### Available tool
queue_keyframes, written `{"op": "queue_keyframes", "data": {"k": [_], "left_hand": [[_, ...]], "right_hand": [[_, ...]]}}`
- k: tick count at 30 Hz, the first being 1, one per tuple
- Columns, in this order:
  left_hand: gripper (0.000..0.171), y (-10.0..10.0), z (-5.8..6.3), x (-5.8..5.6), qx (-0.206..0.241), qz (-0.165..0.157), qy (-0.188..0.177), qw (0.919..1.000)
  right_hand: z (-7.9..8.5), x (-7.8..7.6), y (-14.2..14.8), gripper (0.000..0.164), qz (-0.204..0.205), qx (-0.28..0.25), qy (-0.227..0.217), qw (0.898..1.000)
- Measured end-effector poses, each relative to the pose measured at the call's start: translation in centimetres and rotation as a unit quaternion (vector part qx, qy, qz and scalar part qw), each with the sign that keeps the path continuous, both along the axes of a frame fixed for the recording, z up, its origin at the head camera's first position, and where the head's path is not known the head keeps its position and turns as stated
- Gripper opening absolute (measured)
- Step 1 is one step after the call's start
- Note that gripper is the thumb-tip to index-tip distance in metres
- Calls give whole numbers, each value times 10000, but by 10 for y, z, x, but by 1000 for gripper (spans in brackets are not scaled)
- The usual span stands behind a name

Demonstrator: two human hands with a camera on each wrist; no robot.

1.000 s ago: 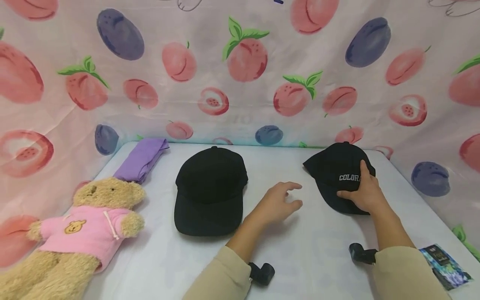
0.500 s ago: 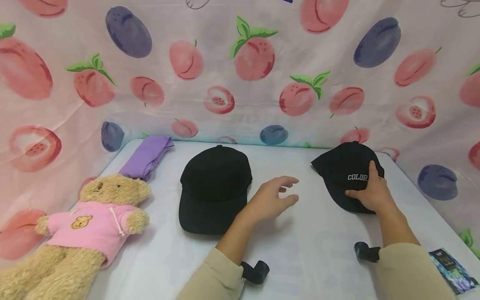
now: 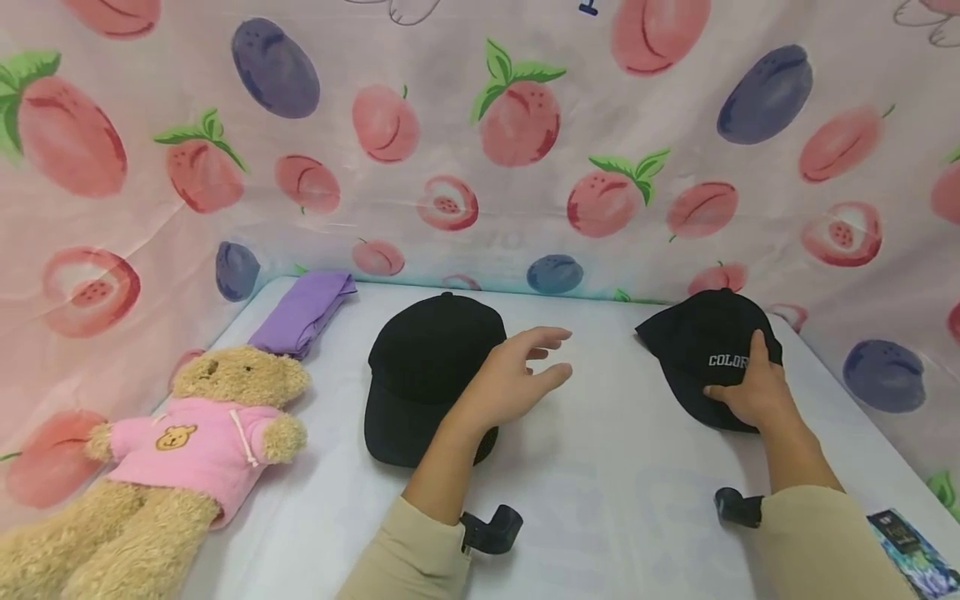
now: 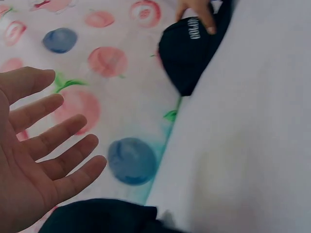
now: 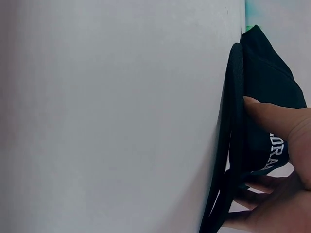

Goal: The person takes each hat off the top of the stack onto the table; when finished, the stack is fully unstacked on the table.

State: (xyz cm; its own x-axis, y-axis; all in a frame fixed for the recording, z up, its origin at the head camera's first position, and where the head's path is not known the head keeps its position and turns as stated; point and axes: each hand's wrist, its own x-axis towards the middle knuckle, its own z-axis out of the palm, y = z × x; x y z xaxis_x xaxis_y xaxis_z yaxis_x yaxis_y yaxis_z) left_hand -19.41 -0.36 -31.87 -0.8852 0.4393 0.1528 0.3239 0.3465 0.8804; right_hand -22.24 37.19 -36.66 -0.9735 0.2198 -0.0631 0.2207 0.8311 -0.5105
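**2 Caps on the Table: Right Hand Loaded, Left Hand Free**

The hands are well apart. At the far right of the table (image 3: pixel 600 508), the right hand (image 3: pixel 763 396) grips the lettered cap (image 3: pixel 693 337). The thumb lies across the front; the other fingers reach round the right side. This span probably steadies the soft crown without bending the brim (image 3: pixel 686 396). The lettering faces the near side, presumably for the person to read.

The left hand (image 3: pixel 510 383) carries nothing. It is raised at the right side of the plain cap (image 3: pixel 431 354), fingers spaced and loosely bent. Whether the wrist touches that cap, I cannot tell.

At left, a teddy bear (image 3: pixel 198 437) lies face up, with a folded purple cloth (image 3: pixel 306 310) just beyond its head. Both seem set aside from the handling.

Visibility limits: the right hand covers the last letters and part of the crown. The left hand and forearm (image 3: pixel 444 462) hide the plain cap's right portion. The bear's legs run out of view at near left. A printed packet (image 3: pixel 917 554) at near right is cut off; its print is too small to read.
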Motion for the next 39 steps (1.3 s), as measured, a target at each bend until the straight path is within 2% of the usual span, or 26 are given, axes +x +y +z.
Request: {"op": "queue_keyframes", "data": {"k": [10, 17, 22, 31, 39], "left_hand": [[47, -37, 16, 0, 294, 496, 163, 9982], [46, -55, 22, 1, 358, 560, 268, 9974], [46, -75, 26, 0, 425, 610, 417, 9964], [48, -117, 29, -1, 745, 1178, 265, 9899], [49, -141, 25, -2, 496, 1508, 108, 9873]], "right_hand": [[-3, -6, 8, 117, -75, 65, -140, 9999], [-1, -9, 11, 118, -126, 66, -231, 9996], [-1, -9, 14, 118, -197, 96, -251, 9994], [1, -15, 20, 118, -228, 130, -270, 9993], [1, -15, 22, 116, -291, 150, -394, 9987]]}}
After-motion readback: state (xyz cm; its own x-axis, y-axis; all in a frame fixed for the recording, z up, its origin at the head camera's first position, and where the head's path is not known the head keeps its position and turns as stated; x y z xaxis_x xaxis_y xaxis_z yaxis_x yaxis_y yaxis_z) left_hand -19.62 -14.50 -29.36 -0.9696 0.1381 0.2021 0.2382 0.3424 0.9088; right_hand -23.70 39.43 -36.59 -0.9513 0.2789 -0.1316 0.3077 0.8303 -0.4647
